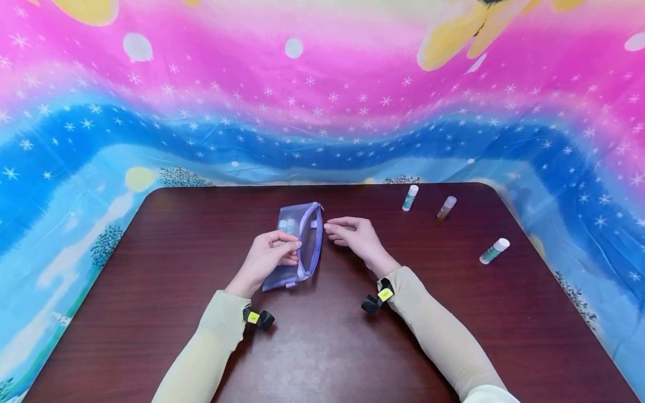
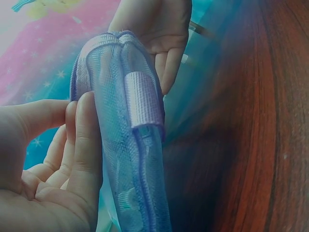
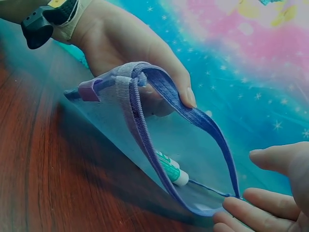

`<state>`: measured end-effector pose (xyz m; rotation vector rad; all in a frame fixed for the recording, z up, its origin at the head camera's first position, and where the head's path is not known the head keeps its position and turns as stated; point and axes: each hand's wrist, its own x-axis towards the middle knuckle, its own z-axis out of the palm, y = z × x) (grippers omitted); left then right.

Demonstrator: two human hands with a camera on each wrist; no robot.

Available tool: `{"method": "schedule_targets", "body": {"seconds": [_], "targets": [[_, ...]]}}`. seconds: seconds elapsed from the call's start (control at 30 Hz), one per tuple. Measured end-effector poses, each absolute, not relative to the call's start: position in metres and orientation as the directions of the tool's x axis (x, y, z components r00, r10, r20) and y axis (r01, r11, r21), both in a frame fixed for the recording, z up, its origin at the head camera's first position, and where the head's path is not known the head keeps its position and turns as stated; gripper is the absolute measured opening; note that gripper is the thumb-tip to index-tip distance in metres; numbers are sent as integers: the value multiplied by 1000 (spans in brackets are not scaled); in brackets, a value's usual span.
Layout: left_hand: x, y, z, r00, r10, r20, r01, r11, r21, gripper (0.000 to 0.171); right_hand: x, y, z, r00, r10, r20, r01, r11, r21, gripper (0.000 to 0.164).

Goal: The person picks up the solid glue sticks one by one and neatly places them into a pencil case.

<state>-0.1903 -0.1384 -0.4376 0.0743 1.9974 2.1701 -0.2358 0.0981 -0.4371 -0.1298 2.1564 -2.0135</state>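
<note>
purple mesh pouch (image 1: 293,214) blurs the tubes (image 3: 173,171) inside, perhaps two; left hand (image 1: 267,254) pinches its rim (image 3: 213,127), right hand (image 1: 359,239) hangs relaxed just beside.

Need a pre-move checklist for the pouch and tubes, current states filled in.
1. Pouch mouth open: ok, it gapes toward the right hand.
2. Pouch steadied: ok, the left hand pinches its edge.
3. Right hand free: ok, nothing held.
4. Right hand clear of the pouch: cannot tell, its fingertips are very close to the edge.
5. All tubes inside: not ok, two white-capped tubes and a brown-bodied tube are on the table.
6. Exact count inside: cannot tell, mesh and fingers hide part of the contents.
</note>
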Motion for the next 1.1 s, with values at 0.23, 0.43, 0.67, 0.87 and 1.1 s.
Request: {"method": "schedule_targets", "body": {"seconds": [0.23,0.43,0.67,0.87,1.1], "targets": [[-191,-138,-440,-979,180,-92,-105,-65,992,21,-234,105,-435,-981,-185,-55,40,84,-996,42],[-191,-139,-440,-978,186,-92,-106,-66,992,21,-234,113,-434,-983,-175,-58,46,67,-997,42],[-191,-139,-440,-978,186,-95,-110,-70,991,22,-237,127,-433,-989,-141,-44,40,33,-999,46],[-190,-139,-440,-978,186,-94,-110,-79,991,21,-242,140,-432,-995,-101,-20,17,25,-1000,44],[-191,-139,-440,-978,184,-95,-110,-72,991,20,-247,155,-423,-998,-56,4,-4,-4,-1000,45]]}}
